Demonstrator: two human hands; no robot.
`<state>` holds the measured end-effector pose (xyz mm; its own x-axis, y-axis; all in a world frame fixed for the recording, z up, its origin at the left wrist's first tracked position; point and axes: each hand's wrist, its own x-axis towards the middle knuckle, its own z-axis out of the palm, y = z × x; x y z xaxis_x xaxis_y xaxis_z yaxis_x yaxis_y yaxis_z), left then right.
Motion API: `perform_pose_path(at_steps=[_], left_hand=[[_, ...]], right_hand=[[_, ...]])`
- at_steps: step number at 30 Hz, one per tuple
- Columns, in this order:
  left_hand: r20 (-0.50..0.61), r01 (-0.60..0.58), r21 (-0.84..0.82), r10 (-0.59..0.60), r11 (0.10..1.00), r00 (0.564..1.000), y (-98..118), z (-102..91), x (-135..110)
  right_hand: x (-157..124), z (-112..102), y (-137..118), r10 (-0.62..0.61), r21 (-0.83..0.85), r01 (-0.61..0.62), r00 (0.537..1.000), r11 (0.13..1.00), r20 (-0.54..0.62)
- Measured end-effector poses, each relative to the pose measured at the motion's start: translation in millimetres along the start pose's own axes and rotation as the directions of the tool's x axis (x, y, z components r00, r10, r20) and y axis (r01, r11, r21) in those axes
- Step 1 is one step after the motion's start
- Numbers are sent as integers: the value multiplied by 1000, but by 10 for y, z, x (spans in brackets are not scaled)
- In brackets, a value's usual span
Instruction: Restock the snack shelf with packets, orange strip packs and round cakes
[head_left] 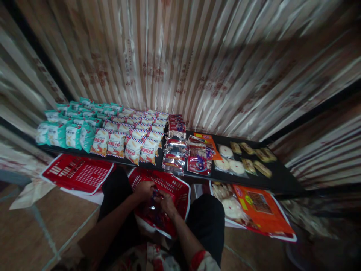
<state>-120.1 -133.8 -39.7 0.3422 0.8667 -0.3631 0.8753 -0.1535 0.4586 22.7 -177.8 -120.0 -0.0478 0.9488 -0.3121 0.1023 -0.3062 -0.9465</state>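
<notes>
Both my hands meet over a red plastic basket (pixel 175 188) that rests between my knees. My left hand (pixel 143 191) and my right hand (pixel 166 201) are closed together on a small packet (pixel 154 195) with red and blue print. More red packets lie in the basket under my hands. I am crouched before a low black shelf (pixel 282 180) stacked with snack packs.
On the shelf stand teal bags (pixel 67 130), red-and-white striped bags (pixel 132 145), silver-red packs (pixel 176 150), and clear packs of pastries (pixel 245 158). A second red basket (pixel 77 173) lies at the left. A tray with an orange pack (pixel 259 207) sits at the right. A striped curtain hangs behind.
</notes>
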Motion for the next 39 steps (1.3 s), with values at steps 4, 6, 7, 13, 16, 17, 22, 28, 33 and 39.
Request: perform_pose_path(at_steps=[4, 6, 7, 13, 16, 17, 22, 28, 33, 39], left_hand=[[-22, -60, -10, 60, 998, 998, 95, -199, -19], [-51, -101, -34, 100, 994, 994, 147, -300, -26], [-66, -123, -46, 120, 991, 991, 174, -354, -30], [-48, -181, -183, 175, 966, 983, 253, -644, -19], [-16, -207, -290, 212, 934, 977, 207, -711, 16], [-14, -219, -316, 226, 923, 974, 185, -721, 26], [18, -210, -493, 251, 844, 968, 112, -707, 45], [21, -97, -826, 202, 556, 979, 164, -677, -7], [12, -40, -932, 140, 361, 990, 222, -689, -34], [18, -18, -977, 168, 213, 986, 325, -653, -59]], right_hand=[[-52, -59, -114, -1, 49, -4, 994, 999, 105], [-73, -93, -170, -54, 73, 45, 990, 996, 132], [-86, -110, -199, -78, 80, 67, 987, 994, 142], [-215, -213, -414, -201, 30, 199, 967, 980, 154], [-283, -259, -534, -238, -22, 242, 964, 970, 120], [-302, -272, -573, -252, -34, 257, 962, 966, 101], [-361, -335, -745, -282, -74, 285, 958, 956, 47], [-404, -418, -890, -274, -52, 274, 962, 960, 0], [-432, -470, -964, -275, 2, 275, 960, 961, -55], [-422, -499, -1001, -278, 111, 286, 957, 952, -82]])
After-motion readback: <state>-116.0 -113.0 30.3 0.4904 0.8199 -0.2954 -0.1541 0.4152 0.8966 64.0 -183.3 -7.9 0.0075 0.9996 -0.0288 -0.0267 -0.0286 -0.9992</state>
